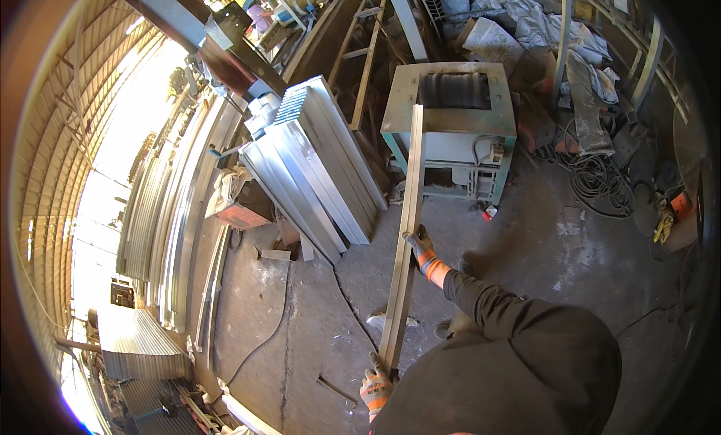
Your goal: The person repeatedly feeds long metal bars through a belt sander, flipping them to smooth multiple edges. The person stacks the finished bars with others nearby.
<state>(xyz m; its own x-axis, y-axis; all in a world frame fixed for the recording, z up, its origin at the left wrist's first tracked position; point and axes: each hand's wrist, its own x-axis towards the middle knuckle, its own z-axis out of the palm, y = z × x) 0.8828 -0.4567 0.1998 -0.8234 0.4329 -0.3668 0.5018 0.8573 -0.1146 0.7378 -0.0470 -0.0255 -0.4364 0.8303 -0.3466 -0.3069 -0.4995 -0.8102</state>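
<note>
A long, straight metal profile [408, 210] with lengthwise ridges slants across the middle of the head view. My right hand [422, 247], in a grey and orange work glove, is closed on it partway along. Lower down, my left hand [377, 386], gloved alike, is closed around its near end; part of those fingers is hidden. The far end of the profile overlaps the top of a green-framed metal machine [448, 127] with a dark panel in its upper face. Whether it touches the machine, I cannot tell.
A stack of shiny metal profiles [315, 165] leans left of the machine. Corrugated sheets [143, 345] and long bars [180, 225] line the left side. Coiled cables [597, 180] lie at the right. A dark cable [347, 300] and a short metal strip [336, 390] lie on the floor.
</note>
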